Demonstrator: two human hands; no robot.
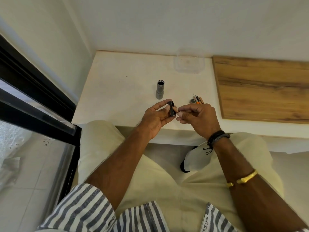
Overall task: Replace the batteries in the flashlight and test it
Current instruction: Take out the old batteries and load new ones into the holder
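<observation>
- Grey metal, the flashlight point(159, 89) is standing upright on the white table point(120, 91), open end up and empty-looking, well apart from both hands.
- The left hand point(156, 118) is gripping a black holder point(171, 108) between thumb and fingers, just above the table's near edge.
- The right hand point(198, 117) is pinching something small at the holder's side; it is probably a battery, but it is too hidden to be sure.
- Judging from this, the step is seating or pulling a cell in the holder. To do it well, the left hand should be keeping the holder steady while the right is matching plus and minus ends to the slot marks and pressing the spring end first.
- One flashlight body and one holder are showing.
- Loose batteries point(199, 99) are lying side by side near the right hand: about three, though I cannot count them exactly.
- One round grey cap point(193, 101) is sitting just beside them.
- One clear box point(189, 64) is resting at the back, beside one wooden board point(264, 87).
</observation>
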